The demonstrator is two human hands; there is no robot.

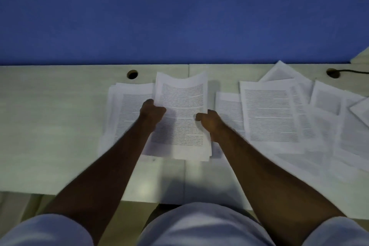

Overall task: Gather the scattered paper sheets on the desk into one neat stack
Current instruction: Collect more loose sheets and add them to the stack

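Observation:
I hold a bundle of printed white sheets [180, 118] between both hands, its far end curling up above the pale desk [50, 126]. My left hand [152, 111] grips the bundle's left edge, thumb on top. My right hand [209, 121] grips its right edge. Beneath and to the left lies a rough pile of sheets [123, 114]. To the right, several printed sheets [270, 114] lie scattered and overlapping, reaching the frame's right edge.
A blue partition [179, 16] rises behind the desk. Two round cable holes [132, 74] [333, 73] sit near the back edge, a black cable [353, 71] running from the right one. The desk's front edge is close to my body.

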